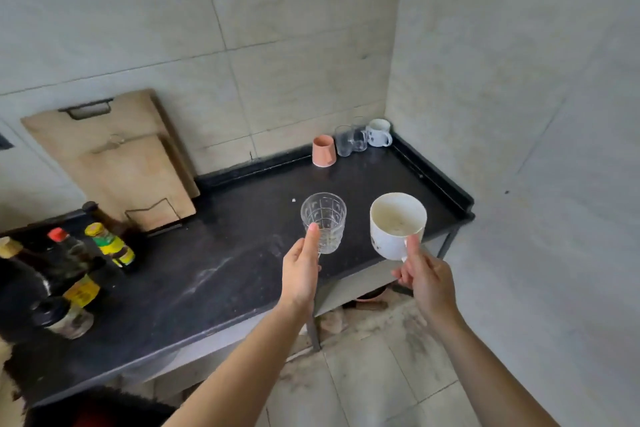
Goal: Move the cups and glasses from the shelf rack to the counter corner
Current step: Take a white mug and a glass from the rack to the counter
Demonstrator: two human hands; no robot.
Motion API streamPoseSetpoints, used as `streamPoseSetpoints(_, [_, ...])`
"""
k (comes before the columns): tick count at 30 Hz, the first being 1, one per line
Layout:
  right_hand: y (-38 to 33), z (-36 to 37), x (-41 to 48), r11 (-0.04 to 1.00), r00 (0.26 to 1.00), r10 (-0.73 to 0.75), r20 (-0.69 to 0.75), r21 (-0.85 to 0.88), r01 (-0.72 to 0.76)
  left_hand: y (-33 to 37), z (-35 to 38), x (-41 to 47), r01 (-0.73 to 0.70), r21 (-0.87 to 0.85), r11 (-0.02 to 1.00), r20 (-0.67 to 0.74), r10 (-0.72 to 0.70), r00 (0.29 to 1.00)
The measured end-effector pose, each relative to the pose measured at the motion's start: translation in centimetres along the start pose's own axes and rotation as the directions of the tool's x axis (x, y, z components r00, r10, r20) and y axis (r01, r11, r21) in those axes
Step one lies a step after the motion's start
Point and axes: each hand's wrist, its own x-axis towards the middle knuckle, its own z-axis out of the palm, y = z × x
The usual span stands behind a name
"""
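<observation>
Black stone forms the bench (221, 274), which runs into a tiled corner. Four vessels are already gathered there: a pink cup (324, 150), two clear glasses (350, 140), and a white spotted mug (378, 132) nearest the corner. Two more are held above the bench, well short of that group. A white mug (397, 225) is pinched at its handle in the grip of the right hand (426, 279); a patterned glass tumbler (323, 220) is clasped by the left hand (300, 270). The shelf rack is out of view, so what remains cannot be told.
</observation>
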Motion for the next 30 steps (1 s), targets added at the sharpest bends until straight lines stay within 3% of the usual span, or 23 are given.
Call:
streamPoseSetpoints(6, [1.4, -1.7, 10.9, 0.998, 0.998, 0.036, -0.058, 0.055, -0.033, 0.9, 8.5, 8.3, 0.037, 0.074, 0.997, 0.010, -0.038, 0.999])
streamPoseSetpoints(14, [-0.8, -1.9, 27.4, 0.999, 0.994, 0.022, 0.103, 0.038, -0.026, 4.5, 16.3, 20.0, 0.085, 0.071, 0.994, -0.186, -0.070, 0.980])
streamPoseSetpoints(20, [-1.8, 0.8, 35.8, 0.993, 0.967, 0.102, 0.235, 0.033, -0.113, 5.1, 18.4, 26.2, 0.149, 0.037, 0.988, -0.270, -0.133, 0.954])
streamPoseSetpoints(27, [0.2, 3.3, 42.3, 0.987, 0.948, 0.148, 0.282, -0.100, -0.124, 3.7, 19.9, 34.1, 0.237, 0.113, 0.965, -0.218, -0.209, 0.953])
streamPoseSetpoints(30, [1.3, 3.6, 44.4, 0.969, 0.937, 0.233, 0.262, -0.150, -0.199, 2.7, 20.8, 37.4, 0.302, 0.136, 0.943, -0.167, -0.279, 0.946])
